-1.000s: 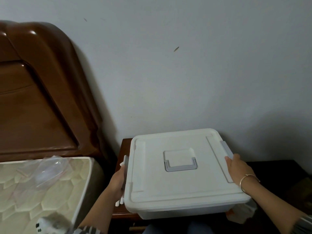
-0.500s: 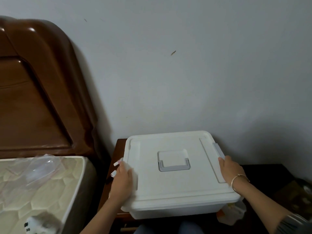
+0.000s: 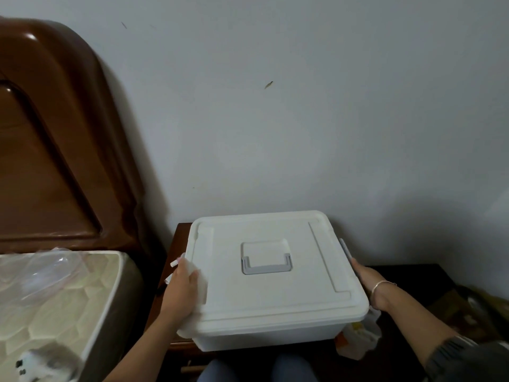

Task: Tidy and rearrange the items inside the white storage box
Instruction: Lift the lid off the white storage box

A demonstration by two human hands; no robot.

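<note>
- White rectangular smooth-plastic storage box (image 3: 275, 293): lid closed, contents hidden.
- Left hand (image 3: 183, 285): fingers curled round the box's left edge.
- Right hand (image 3: 365, 281): at the box's right side; fingers hidden, grip undeterminable.

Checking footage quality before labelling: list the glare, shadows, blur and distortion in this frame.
Head view: dim, flat light; glare spots on the glossy headboard; soft shadow on the wall right of the white storage box; the small object at bottom left is blurred; wide-angle bending at the edges.
</note>
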